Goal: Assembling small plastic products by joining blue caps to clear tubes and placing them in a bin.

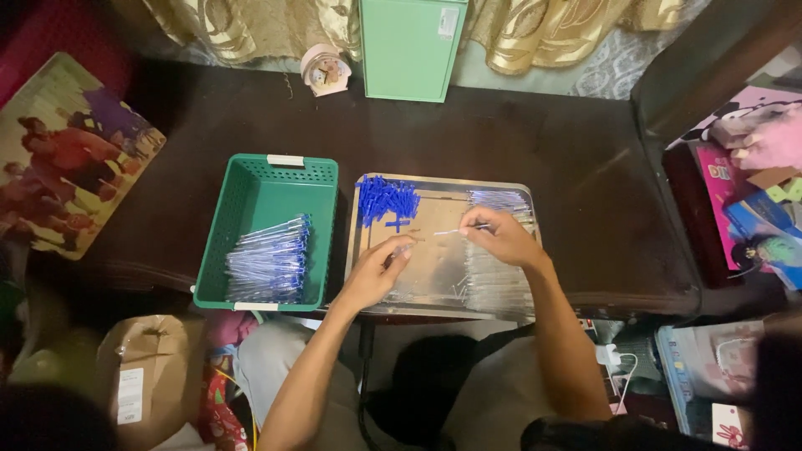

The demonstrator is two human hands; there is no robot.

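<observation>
A metal tray [437, 289] lies on a dark table, with a heap of blue pen caps [387, 200] at its far left and a pile of clear pen barrels [499, 276] along its right side. Over the tray's right part, my right hand [501, 237] pinches a thin pen refill [455, 231] that points left. My left hand [377, 271] rests over the tray's left half, its fingers closed on a clear barrel [403, 248]. A green plastic basket [254, 193] stands left of the tray and holds a stack of finished blue-capped pens [270, 264].
A green box [408, 48] and a small pink clock [325, 70] stand at the table's far edge. A picture board [67, 154] lies at the left. Colourful boxes [764, 184] sit at the right. A brown paper package [146, 372] lies near my knees.
</observation>
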